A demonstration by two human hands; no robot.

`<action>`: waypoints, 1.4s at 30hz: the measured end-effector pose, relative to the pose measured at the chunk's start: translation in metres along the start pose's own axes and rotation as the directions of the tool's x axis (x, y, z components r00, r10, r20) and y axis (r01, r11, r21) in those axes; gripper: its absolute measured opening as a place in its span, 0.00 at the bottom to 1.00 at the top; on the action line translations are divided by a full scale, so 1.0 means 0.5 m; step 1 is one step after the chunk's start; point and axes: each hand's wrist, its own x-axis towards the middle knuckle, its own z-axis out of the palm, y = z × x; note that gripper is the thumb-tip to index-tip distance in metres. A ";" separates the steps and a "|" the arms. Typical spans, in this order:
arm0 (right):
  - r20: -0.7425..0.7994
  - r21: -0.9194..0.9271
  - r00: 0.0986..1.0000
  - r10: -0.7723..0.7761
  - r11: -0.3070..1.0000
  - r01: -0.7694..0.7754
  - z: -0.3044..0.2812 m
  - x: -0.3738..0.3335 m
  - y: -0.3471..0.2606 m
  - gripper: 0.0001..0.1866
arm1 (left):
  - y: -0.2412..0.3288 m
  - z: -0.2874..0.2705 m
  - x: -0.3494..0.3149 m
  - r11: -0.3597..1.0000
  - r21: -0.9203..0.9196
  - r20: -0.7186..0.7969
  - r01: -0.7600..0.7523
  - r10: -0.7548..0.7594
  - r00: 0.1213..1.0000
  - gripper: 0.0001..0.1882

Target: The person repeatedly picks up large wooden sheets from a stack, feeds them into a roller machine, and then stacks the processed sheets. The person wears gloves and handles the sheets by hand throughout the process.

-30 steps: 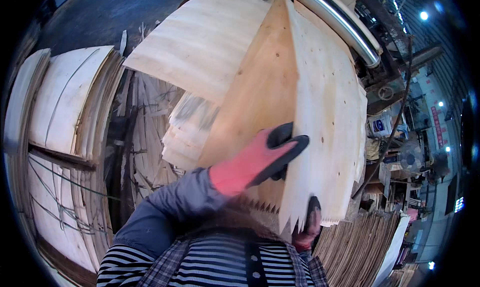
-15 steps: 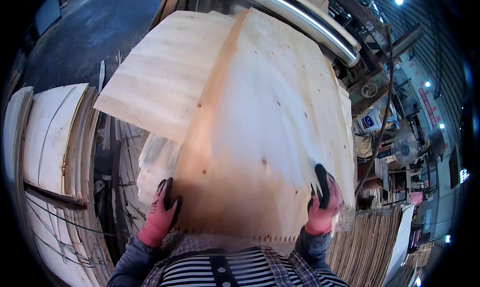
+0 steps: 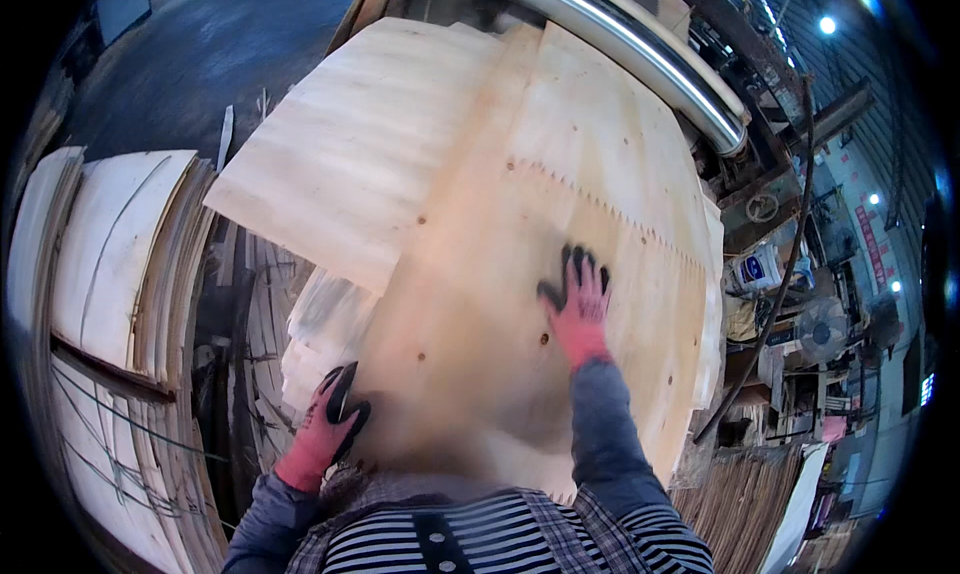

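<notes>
A large pale wood veneer sheet [image 3: 470,304] with small dark knots and a jagged near edge lies in front of me, over other sheets. My left hand [image 3: 322,429], in a pink glove with black fingertips, grips its near left edge between thumb and fingers. My right hand [image 3: 580,309], gloved alike, lies on the sheet right of its middle, fingers spread and holding nothing. Beyond that hand a toothed edge crosses the wood, where a second veneer piece [image 3: 610,124] shows. Another pale sheet [image 3: 350,124] sticks out to the far left.
A shiny metal roller [image 3: 640,64] runs across the far right. Veneer stacks stand at the left [image 3: 120,264] and at the near right [image 3: 740,504]. Further right are a white bucket [image 3: 757,269], a fan [image 3: 822,329] and a slanting dark pole [image 3: 775,304].
My right hand has left the near right edge and moved inward and away onto the sheet, fingers now spread. The blurred, bowed veneer now lies flatter. My left hand stays at the left edge.
</notes>
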 end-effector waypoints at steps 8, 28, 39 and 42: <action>0.375 0.065 0.920 -0.114 0.993 0.096 -0.097 -0.503 -0.096 0.35 | 0.108 -0.037 0.011 0.980 -0.121 0.259 -0.158 0.185 0.948 0.37; -0.137 0.219 0.986 0.094 0.974 -0.062 -0.304 -0.548 -0.157 0.23 | 0.203 -0.105 -0.010 0.738 -0.674 0.364 -0.030 0.368 0.856 0.32; -0.325 0.103 0.945 0.019 0.995 0.016 -0.113 -0.083 0.026 0.21 | -0.011 0.047 -0.017 0.979 0.199 -0.053 0.044 -0.035 0.998 0.33; -0.395 0.074 0.916 0.064 0.997 -0.038 -0.059 0.066 0.100 0.21 | 0.029 0.015 0.012 0.913 -0.273 0.084 0.304 -0.292 0.953 0.28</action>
